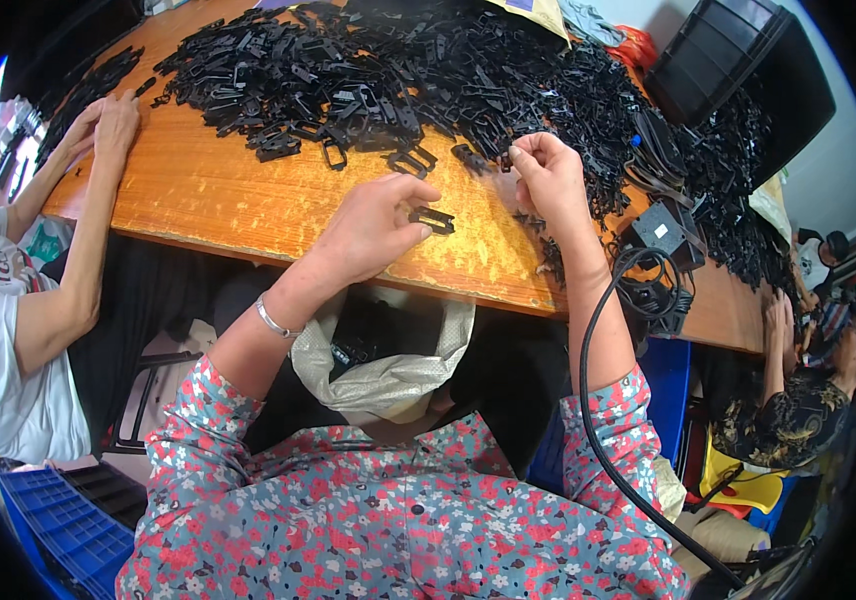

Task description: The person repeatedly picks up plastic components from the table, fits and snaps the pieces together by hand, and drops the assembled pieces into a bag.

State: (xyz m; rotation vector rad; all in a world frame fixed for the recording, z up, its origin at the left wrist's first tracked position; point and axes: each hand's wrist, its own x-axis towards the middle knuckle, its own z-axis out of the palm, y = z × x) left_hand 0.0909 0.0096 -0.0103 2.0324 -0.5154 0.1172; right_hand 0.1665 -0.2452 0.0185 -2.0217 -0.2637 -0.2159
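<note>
My left hand (373,228) is closed on a small black plastic frame (435,221), gripped at one end between thumb and fingers above the worn wooden table (268,215). To its right, my right hand (554,182) pinches a small dark plastic piece (507,160) at the near edge of the heap; its exact shape is too small to make out. Black plastic parts (388,75) pile up across the far side of the table. A few loose frames (411,161) lie just beyond my left hand.
An open white woven sack (383,385) hangs below the table edge before me. A black cable (588,370) runs past my right forearm from a black box (663,235). A black crate (718,55) stands far right. Co-workers' hands (116,135) work at the left; another person sits right.
</note>
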